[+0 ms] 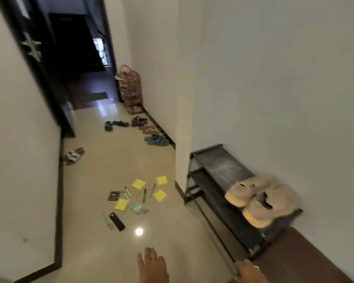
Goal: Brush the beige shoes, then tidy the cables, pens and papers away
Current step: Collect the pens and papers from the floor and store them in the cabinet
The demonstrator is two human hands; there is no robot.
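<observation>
The shoes (262, 201) sit side by side on the top shelf of the rack (219, 166), against the wall at the right. Their yellow soles jut past the shelf's front edge. The right hand (249, 270) is low at the frame's edge, fingers curled, right at the near end of the rack's front rail. Whether it actually grips the rail I cannot tell. What I take for the left hand (151, 264) reaches forward over the floor (102, 160), fingers straight, holding nothing. No brush shows anywhere, so brushing looks not yet begun.

The trouble I'd expect starts at the rack. If that right hand leans on or tugs the rail, the rack could shift and the overhanging shoes slide off.

Out on the glossy floor lie the papers (138, 183), pens (144, 195) and a black case (117, 221), scattered close together in the walkway. A step there could skid on a paper or roll on a pen. Pens nudged during gathering may roll off toward the sandals (157, 139) further down the hall. I can't make out any cables. The picture is blurred, so they could be overlooked.
</observation>
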